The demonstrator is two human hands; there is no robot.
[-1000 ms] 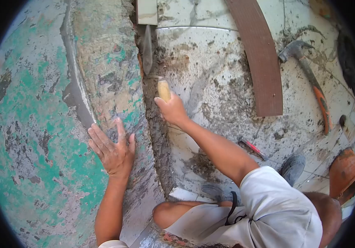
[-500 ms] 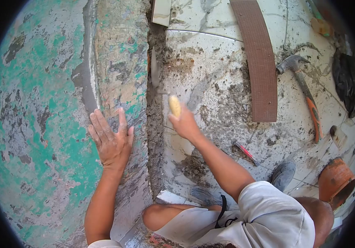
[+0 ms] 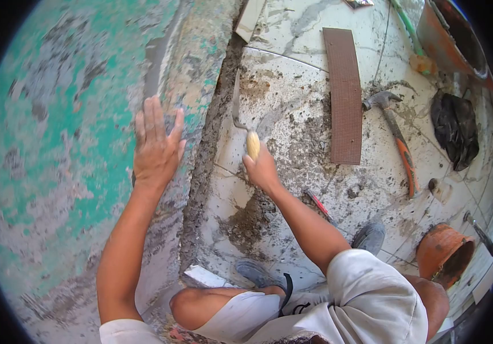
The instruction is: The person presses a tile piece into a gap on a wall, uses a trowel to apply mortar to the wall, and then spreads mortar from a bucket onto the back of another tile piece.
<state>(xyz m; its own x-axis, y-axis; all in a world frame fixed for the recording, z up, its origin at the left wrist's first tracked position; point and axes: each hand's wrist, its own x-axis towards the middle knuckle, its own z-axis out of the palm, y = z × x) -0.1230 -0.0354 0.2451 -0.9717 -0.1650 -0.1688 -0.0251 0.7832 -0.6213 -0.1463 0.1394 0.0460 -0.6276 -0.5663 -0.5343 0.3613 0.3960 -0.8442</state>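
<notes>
My right hand (image 3: 262, 166) is closed round the pale wooden handle of a trowel (image 3: 253, 145). Its thin metal blade points away from me, along the edge of the mortar-filled gap (image 3: 203, 155) at the foot of the wall. My left hand (image 3: 157, 140) lies against the wall (image 3: 94, 160), fingers stretched out and the thumb side toward the gap. Peeling green paint and grey patches cover that wall. Beside the gap, the white floor tiles (image 3: 284, 60) are spattered with wet mortar.
On the floor to the right lie a brown strip (image 3: 345, 97), a claw hammer (image 3: 394, 137), a red marker-like tool (image 3: 320, 206) and a black plastic bag (image 3: 456, 131). An orange pot (image 3: 442, 252) lies tipped near my knee. A large bucket (image 3: 453, 37) stands at the far right.
My view has shifted and turned slightly. My left hand has slid farther up the wall, still flat. The trowel blade has come off the gap to its right edge.
</notes>
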